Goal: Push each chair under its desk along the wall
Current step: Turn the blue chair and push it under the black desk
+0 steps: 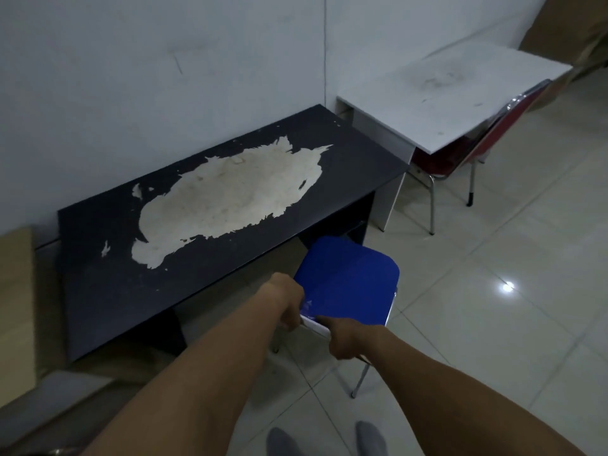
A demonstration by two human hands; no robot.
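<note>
A blue-seated chair (pixel 348 278) with metal legs stands at the front right corner of a black desk (pixel 108 284) whose top has a big peeled pale patch. The seat's far edge is just under the desk's front edge. My left hand (pixel 288 306) grips the chair's near rail on the left. My right hand (pixel 345 337) grips the same rail on the right. Further right, a red chair (pixel 460 159) sits partly under a white desk (pixel 437 103) against the wall.
Cardboard sheets (pixel 16 307) lean and lie at the left of the black desk. Brown cardboard (pixel 566 31) stands behind the white desk. My socked feet (pixel 325 439) are on the pale tiled floor (pixel 493 324), which stretches to the right.
</note>
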